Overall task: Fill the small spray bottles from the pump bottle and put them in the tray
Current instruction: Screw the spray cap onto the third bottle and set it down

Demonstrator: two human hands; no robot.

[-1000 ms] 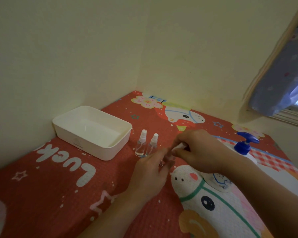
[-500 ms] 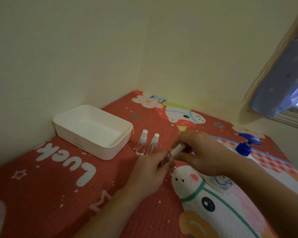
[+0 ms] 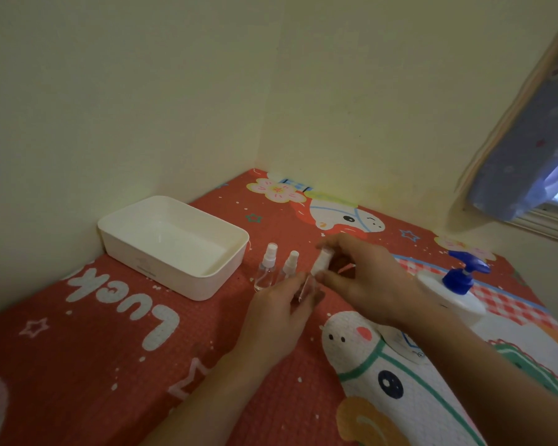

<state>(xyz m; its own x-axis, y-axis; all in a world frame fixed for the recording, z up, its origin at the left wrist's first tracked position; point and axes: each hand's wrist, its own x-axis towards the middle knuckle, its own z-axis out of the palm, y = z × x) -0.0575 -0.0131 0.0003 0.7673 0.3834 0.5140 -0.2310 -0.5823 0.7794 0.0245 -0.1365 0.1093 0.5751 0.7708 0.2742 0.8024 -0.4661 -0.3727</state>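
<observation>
Your 2 bare forearms come in from 6 o'clock over the red cartoon-printed mat, which lies in a corner of cream walls. Your left hand has its fingers curled round the body of a small clear plastic spray bottle, holding it just above the mat. Your right hand meets it from 3 o'clock, its fingertips pinching the white spray cap at the top of that bottle; you cannot tell here whether the cap is seated on the neck or lifted off.

Just beside your left hand, toward 11 o'clock, 2 more small clear spray bottles stand upright and capped: the left one and, next to it, the right one, partly hidden by your fingers.

Toward 9 o'clock of them sits the white rectangular plastic tray, close to the left wall. At 3 o'clock, past your right wrist, stands the white pump bottle with a blue pump head.
</observation>
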